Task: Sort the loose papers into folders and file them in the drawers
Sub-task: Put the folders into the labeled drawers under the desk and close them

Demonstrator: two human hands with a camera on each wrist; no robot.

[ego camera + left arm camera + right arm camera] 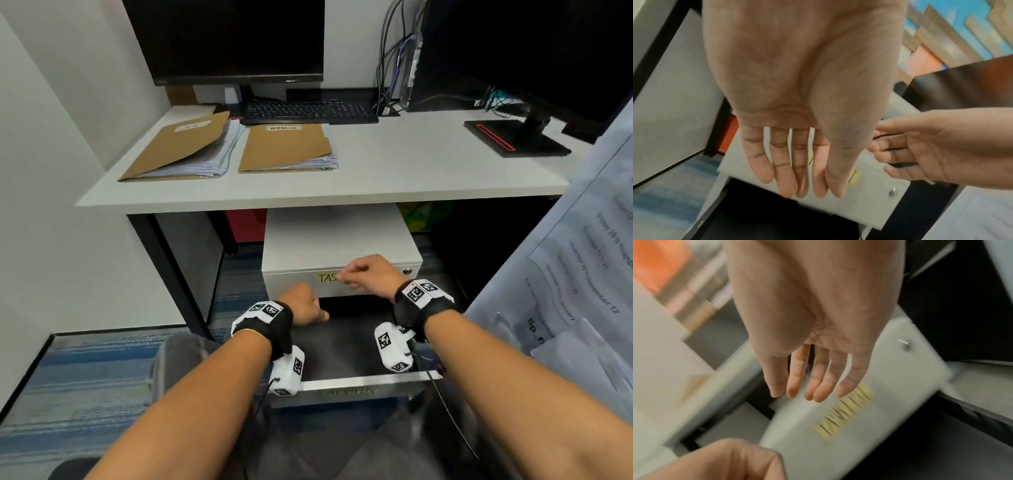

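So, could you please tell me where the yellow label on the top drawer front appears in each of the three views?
Head: yellow label sits centre frame on the closed top drawer front, partly covered by the right hand.
Left wrist: a yellow sliver shows right of the left hand's fingertips.
Right wrist: lower centre-right, blurred.
Shared landmark: the drawer's silver lock.

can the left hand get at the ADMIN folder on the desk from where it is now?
Probably yes. The left hand is open and holds nothing, down by the cabinet's top drawer. The ADMIN folder lies uncovered near the desk's front edge; it must lift past that edge.
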